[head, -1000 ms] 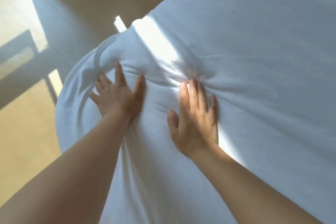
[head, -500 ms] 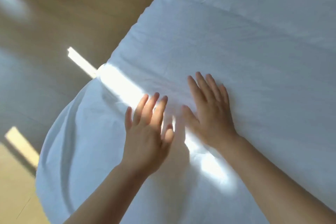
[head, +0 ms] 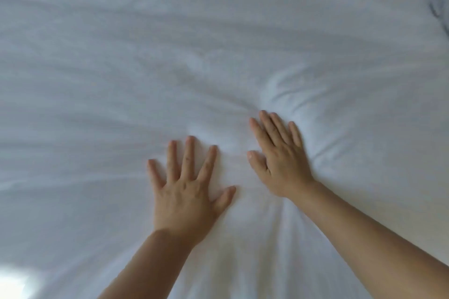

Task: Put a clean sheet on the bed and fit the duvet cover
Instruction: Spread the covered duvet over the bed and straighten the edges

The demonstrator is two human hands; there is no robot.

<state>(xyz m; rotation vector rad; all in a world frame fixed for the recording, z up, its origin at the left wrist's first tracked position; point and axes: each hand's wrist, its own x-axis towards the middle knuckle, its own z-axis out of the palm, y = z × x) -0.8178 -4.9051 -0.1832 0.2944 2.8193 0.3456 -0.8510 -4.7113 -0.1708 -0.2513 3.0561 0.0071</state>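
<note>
Sheet [head: 121, 60]: white, spread over bed, filling the view, creased around both palms.
Handling: probably light, limp, easily bunched; best pinched at an edge or corner, none in view.
Left hand [head: 187, 192]: flat, fingers splayed, pressing sheet, gripping nothing.
Right hand [head: 279, 158]: flat, fingers together, beside a puckered ridge.

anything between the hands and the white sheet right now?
Nothing visible. The left hand and right hand both lie flat, fingers spread, palms directly on the white sheet. Only the sheet's own wrinkles bunch ahead of the right hand.
</note>
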